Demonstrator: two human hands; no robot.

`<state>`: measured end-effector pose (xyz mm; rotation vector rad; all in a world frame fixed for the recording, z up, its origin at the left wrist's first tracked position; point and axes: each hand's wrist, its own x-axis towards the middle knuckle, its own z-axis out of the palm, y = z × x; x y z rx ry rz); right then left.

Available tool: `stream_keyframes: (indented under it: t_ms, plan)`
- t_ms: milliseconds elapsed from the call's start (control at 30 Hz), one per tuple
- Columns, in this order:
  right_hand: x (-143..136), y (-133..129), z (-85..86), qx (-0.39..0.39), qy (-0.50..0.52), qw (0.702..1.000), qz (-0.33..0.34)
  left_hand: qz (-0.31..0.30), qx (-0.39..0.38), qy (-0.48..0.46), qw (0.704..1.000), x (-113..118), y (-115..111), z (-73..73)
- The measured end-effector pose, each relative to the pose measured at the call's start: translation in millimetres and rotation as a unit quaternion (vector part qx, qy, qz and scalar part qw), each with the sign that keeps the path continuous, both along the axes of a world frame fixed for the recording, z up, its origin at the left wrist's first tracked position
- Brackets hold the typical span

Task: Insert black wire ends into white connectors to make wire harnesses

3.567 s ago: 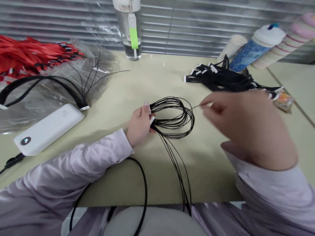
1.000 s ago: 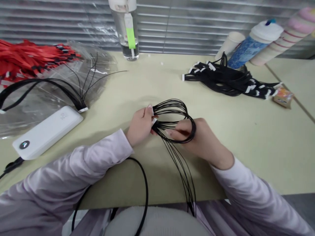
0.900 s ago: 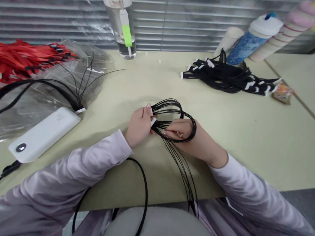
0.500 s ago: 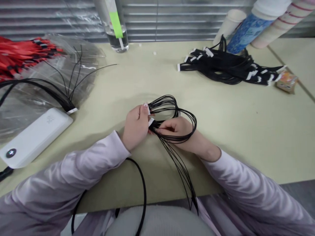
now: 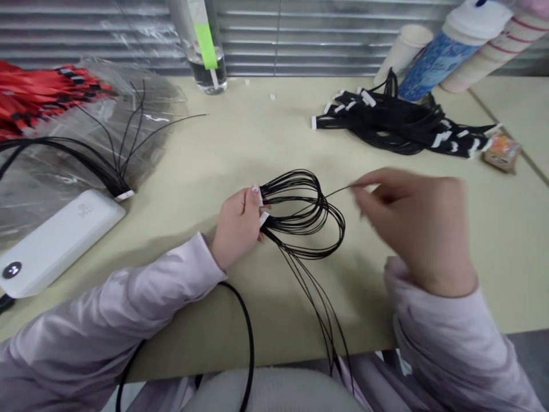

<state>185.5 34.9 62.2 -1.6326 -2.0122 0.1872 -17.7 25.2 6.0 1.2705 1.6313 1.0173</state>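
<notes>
My left hand (image 5: pixel 238 229) grips a bundle of thin black wires (image 5: pixel 317 229) by its white connectors (image 5: pixel 263 218), close to the middle of the table. The wires loop out to the right, and several loose strands hang down over the table's front edge. My right hand (image 5: pixel 412 220), slightly blurred, is raised to the right of the loops. Its thumb and forefinger pinch the end of a single black wire (image 5: pixel 338 191), which runs taut back through the loops. The fingertips of my left hand are partly hidden behind the connectors.
A pile of black cables with white connectors (image 5: pixel 386 123) lies at the back right, beside a small orange packet (image 5: pixel 502 152). Bottles (image 5: pixel 437 63) stand behind. At left are a white power bank (image 5: pixel 64 240), a plastic bag (image 5: pixel 146 137) and red cables (image 5: pixel 38 97).
My right hand has moved out of the loops, up and to the right, drawing one wire with it. My left hand keeps its hold on the bundle in nearly the same place.
</notes>
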Motion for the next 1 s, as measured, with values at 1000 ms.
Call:
stream_keyframes:
  t_ms: [1000]
  plan:
    - [-35,-1,-20.0,-0.122,0.115,0.955,0.243,-0.132,0.126,0.122,0.976,-4,-11,-3.7]
